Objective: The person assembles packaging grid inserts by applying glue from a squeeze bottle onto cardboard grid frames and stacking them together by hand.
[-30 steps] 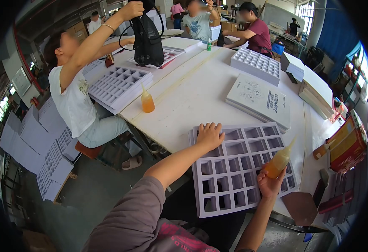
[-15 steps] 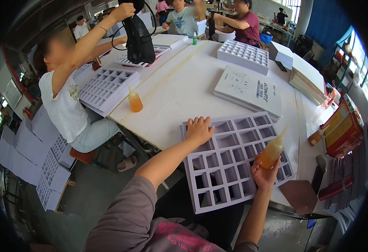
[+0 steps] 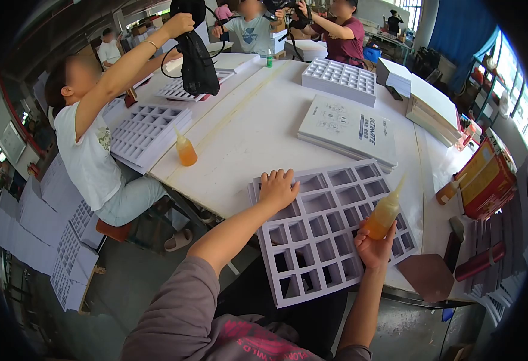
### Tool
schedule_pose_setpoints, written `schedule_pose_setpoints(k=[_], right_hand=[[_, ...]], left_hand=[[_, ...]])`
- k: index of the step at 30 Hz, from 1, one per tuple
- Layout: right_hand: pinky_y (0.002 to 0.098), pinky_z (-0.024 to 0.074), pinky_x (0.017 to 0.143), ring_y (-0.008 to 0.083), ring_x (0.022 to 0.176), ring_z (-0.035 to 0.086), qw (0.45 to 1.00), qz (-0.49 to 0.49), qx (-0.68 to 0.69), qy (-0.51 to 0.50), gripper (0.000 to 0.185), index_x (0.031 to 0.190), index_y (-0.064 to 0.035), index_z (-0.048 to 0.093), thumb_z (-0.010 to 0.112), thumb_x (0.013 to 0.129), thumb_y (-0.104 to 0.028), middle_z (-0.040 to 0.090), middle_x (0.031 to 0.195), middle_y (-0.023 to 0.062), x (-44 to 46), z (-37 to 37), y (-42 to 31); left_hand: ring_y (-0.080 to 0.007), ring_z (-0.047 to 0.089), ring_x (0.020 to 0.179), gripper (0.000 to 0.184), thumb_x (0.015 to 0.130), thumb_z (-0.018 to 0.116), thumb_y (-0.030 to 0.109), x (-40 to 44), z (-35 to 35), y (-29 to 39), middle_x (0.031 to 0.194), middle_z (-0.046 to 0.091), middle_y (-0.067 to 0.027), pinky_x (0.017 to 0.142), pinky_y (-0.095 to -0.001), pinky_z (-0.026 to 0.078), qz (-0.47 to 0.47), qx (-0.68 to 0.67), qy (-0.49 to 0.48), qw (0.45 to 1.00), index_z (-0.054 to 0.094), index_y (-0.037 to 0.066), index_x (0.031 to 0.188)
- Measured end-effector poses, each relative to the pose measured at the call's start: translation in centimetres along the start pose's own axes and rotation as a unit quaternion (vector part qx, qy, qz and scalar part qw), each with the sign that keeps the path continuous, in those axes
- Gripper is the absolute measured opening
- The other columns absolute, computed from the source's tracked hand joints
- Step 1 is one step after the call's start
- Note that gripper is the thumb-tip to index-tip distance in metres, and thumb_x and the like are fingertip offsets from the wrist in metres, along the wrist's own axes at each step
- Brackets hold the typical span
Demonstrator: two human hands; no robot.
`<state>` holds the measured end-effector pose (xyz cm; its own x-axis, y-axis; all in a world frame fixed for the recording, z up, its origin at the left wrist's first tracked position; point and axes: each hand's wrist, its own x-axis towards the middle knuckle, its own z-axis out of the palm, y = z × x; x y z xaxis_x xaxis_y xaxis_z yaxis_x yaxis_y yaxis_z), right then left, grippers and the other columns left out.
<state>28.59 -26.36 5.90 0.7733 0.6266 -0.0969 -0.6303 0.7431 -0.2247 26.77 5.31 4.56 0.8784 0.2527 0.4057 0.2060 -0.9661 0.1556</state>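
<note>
A white compartment tray [image 3: 309,219], a grid of open cells, lies tilted over the near table edge and my lap. My left hand [image 3: 278,189] is closed over its far left corner, fingers bent across the rim. In my right hand [image 3: 375,245] is a squeeze bottle [image 3: 384,218] of amber liquid, held upright with its thin nozzle up, above the tray's right side. That hand's fingers wrap the bottle's lower part. A flat stack of grey-white printed covers [image 3: 345,129] lies just beyond the tray.
Another amber squeeze bottle [image 3: 186,150] stands on the white table [image 3: 234,132]. More trays [image 3: 339,80] sit at the back and left. To the right are a red-and-yellow box [image 3: 488,174] and a brown flat piece [image 3: 426,278]. A person [image 3: 89,138] at left holds up a black bag [image 3: 196,63].
The view has shifted slightly, so table items appear a little further left. My hands keep their holds on tray and bottle. At the back, a co-worker in dark red has raised their hands with a black item.
</note>
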Motion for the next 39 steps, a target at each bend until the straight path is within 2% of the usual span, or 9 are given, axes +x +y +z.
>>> schedule_pose_setpoints(k=[5, 17, 39], right_hand=[[0.0326, 0.0459, 0.076, 0.0192, 0.082, 0.054, 0.999, 0.003, -0.008, -0.031, 0.068, 0.118, 0.0002, 0.050, 0.052, 0.085, -0.060, 0.054, 0.107, 0.0143, 0.08, -0.62, -0.17], [0.0323, 0.0454, 0.075, 0.0200, 0.080, 0.055, 1.000, 0.001, -0.003, -0.025, 0.070, 0.114, 0.0025, 0.051, 0.054, 0.084, -0.061, 0.054, 0.105, 0.0145, 0.11, -0.73, -0.18], [0.0322, 0.0459, 0.074, 0.0197, 0.080, 0.054, 1.000, 0.002, -0.014, -0.025, 0.069, 0.114, 0.0010, 0.052, 0.053, 0.084, -0.061, 0.055, 0.104, 0.0143, 0.07, -0.58, -0.15]], left_hand=[[-0.0256, 0.054, 0.091, 0.032, 0.087, 0.051, 0.036, -0.05, 0.43, -0.09, 0.094, 0.059, -0.0091, 0.082, -0.0433, 0.034, 0.003, 0.003, 0.014, 1.000, 0.053, 0.010, 0.105], [-0.0257, 0.054, 0.094, 0.033, 0.088, 0.050, 0.037, -0.04, 0.38, -0.11, 0.094, 0.059, -0.0094, 0.083, -0.0431, 0.034, 0.002, 0.006, 0.004, 1.000, 0.053, 0.009, 0.105], [-0.0265, 0.055, 0.092, 0.032, 0.088, 0.051, 0.036, -0.15, 0.14, 0.02, 0.094, 0.059, -0.0099, 0.084, -0.0447, 0.035, 0.005, 0.001, 0.012, 1.000, 0.053, 0.009, 0.105]])
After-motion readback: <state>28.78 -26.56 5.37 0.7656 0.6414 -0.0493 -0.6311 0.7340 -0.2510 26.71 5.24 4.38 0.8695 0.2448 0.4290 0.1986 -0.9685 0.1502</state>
